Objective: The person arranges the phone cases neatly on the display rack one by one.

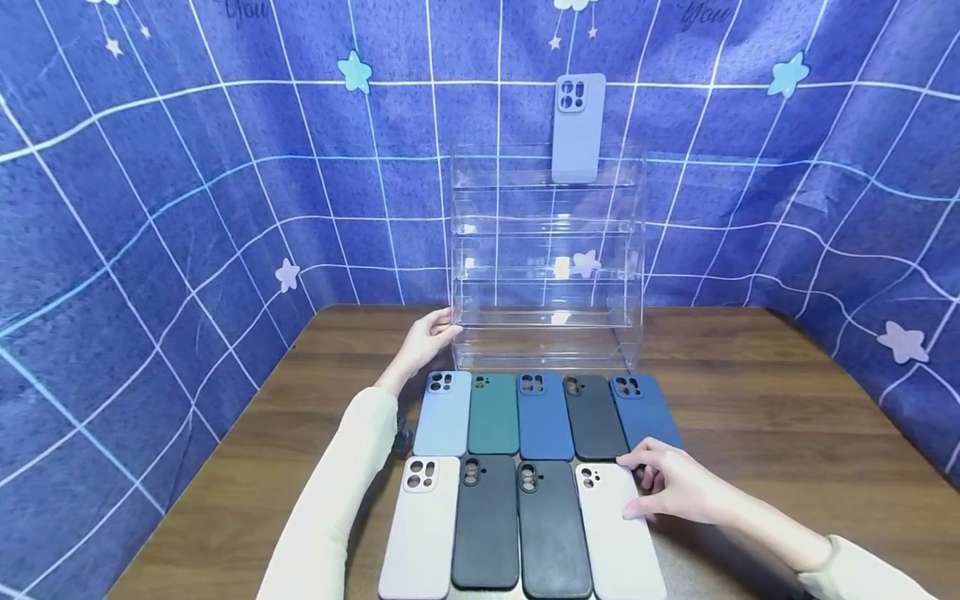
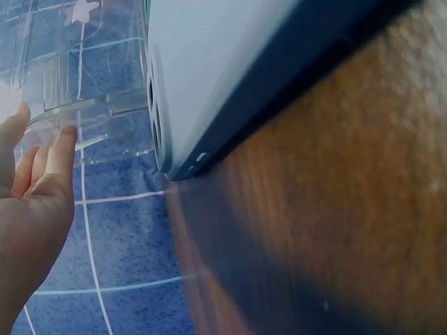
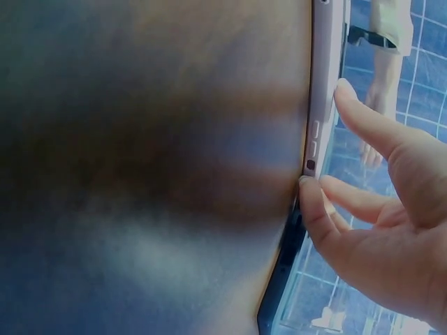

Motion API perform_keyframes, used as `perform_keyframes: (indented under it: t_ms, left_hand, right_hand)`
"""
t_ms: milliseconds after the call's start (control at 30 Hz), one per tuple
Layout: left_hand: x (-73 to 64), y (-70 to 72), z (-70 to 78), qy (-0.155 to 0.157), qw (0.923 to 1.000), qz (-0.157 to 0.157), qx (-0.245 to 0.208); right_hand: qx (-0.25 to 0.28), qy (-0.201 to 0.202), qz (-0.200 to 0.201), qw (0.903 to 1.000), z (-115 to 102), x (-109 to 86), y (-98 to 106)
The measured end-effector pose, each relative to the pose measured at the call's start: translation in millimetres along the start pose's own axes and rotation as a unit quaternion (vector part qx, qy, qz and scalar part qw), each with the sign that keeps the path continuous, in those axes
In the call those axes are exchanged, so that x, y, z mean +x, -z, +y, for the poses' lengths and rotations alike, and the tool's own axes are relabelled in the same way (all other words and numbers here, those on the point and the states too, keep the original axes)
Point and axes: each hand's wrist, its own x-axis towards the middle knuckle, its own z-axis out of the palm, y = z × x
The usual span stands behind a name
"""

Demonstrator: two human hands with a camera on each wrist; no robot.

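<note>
My left hand [image 1: 426, 340] is at the lower left edge of a clear tiered display rack [image 1: 547, 340], thumb in front and fingers behind. In the left wrist view the hand [image 2: 42, 188] is beside the clear plastic; a light blue phone case [image 2: 209, 56] looms close. My right hand [image 1: 678, 483] pinches a white phone case [image 1: 618, 533] at its upper right, with the thumb on its face and a fingertip at the top corner. In the right wrist view, fingertips meet that case's edge [image 3: 321, 105]. A lavender phone case [image 1: 577, 133] stands upright on the rack's top tier.
Behind the white case lie light blue [image 1: 441, 421], green [image 1: 493, 417], blue [image 1: 545, 421], black [image 1: 596, 421] and another blue case [image 1: 648, 408]. A pale pink case [image 1: 420, 533] and two black cases [image 1: 486, 525] share its row. A patterned blue curtain [image 1: 360, 192] hangs behind the wooden table [image 1: 765, 392].
</note>
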Motion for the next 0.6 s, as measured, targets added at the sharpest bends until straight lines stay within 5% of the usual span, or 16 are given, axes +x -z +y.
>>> perform_keyframes:
  t_ms: [600]
  left_hand:
    - [0.1, -1.2, -1.3, 0.012, 0.9998, -0.002, -0.017]
  right_hand:
    - [-0.03, -0.07, -0.008, 0.9971, -13, 3.4, -4]
